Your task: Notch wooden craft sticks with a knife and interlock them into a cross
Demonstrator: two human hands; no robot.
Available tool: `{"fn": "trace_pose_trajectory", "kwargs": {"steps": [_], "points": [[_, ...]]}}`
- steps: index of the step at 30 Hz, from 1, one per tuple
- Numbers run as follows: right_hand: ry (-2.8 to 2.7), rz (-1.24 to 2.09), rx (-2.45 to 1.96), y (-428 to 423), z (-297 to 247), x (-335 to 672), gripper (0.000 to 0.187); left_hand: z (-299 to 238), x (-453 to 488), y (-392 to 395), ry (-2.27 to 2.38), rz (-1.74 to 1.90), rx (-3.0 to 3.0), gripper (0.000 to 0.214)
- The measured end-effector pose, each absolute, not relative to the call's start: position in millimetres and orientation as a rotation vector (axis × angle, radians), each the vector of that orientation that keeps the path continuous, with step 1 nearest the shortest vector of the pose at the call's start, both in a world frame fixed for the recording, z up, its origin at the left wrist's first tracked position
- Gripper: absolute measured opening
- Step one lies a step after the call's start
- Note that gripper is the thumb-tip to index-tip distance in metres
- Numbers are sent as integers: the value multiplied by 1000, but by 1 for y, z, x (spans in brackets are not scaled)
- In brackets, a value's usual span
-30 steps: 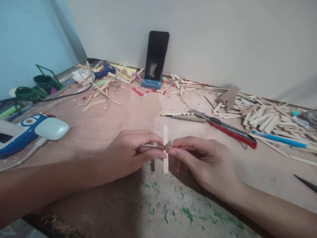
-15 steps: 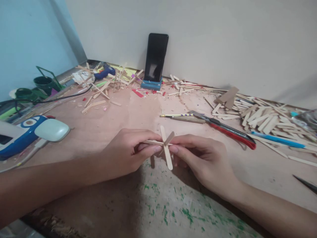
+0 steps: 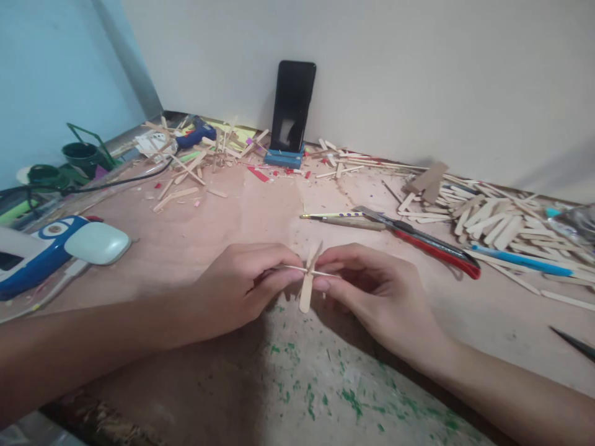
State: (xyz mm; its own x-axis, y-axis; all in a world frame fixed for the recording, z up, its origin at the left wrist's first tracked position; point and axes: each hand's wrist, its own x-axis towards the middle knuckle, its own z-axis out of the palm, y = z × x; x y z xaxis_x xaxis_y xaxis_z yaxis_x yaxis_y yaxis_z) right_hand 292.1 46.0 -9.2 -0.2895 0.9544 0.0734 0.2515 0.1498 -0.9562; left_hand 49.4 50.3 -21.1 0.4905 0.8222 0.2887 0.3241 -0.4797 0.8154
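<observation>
Between my hands, above the table, is a small piece of crossed popsicle sticks (image 3: 305, 292), with arms pointing in several directions. My left hand (image 3: 258, 272) pinches its left arm between thumb and forefinger. On the other side, the thumb and forefinger of my right hand (image 3: 367, 279) close around the right arm. The lower stick, with its rounded end, points down toward me. Another stick stands up and away from the crossing. My fingers partly cover the side arms.
A red-handled box cutter (image 3: 437, 251) and a pencil (image 3: 334, 215) lie beyond my right hand. Popsicle sticks (image 3: 493, 223) are heaped at right. A phone (image 3: 292, 108) stands in a blue holder. A blue glue gun (image 3: 198, 133) lies among scraps; a scissor-like dark tip (image 3: 571, 342) shows at right.
The crossed sticks have turned between my fingers: the lower stick's end has swung left, and the upper sticks now look narrower. My right fingers have shifted slightly; my left hand is nearly still.
</observation>
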Motion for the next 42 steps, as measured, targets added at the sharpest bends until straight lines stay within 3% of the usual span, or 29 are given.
{"fn": "trace_pose_trajectory", "kwargs": {"steps": [17, 21, 26, 36, 42], "points": [[-1801, 1171, -1153, 47, -12, 293, 34, -21, 46, 42, 961, 736, 2094, 29], [-1804, 1165, -1153, 46, -14, 294, 24, -19, 46, 42, 948, 739, 2073, 28], [-1751, 1100, -1188, 45, -14, 295, 36, -18, 44, 44, 943, 758, 1946, 25], [-1776, 858, -1237, 42, -13, 299, 14, -13, 48, 55, 1024, 755, 1590, 29], [-1797, 840, -1228, 45, -8, 299, 26, -16, 46, 61, 1037, 917, 1506, 25]]}}
